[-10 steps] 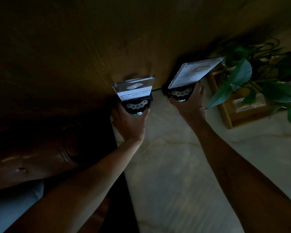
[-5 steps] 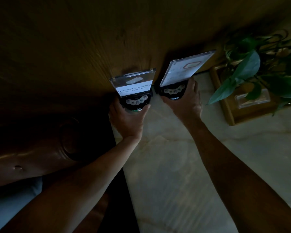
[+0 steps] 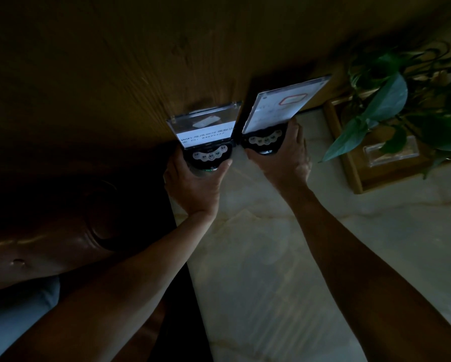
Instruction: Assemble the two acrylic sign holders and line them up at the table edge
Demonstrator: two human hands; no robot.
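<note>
Two acrylic sign holders stand side by side at the far edge of the pale marble table (image 3: 271,257), against a wooden wall. The left sign holder (image 3: 205,128) has a clear panel with a white printed card and a black button base. My left hand (image 3: 193,184) grips that base from the near side. The right sign holder (image 3: 281,105) carries a taller white card with a red outline, tilted to the right. My right hand (image 3: 284,158) wraps its black base. The two bases almost touch.
A wooden tray (image 3: 355,163) holding a clear acrylic piece (image 3: 391,151) sits on the table at the right, under a leafy green plant (image 3: 391,100). A dark brown leather seat (image 3: 49,244) lies left of the table. The scene is dim.
My right hand has slid the right sign holder leftward until it sits close beside the left one. The left hand and its holder have stayed nearly in place.
</note>
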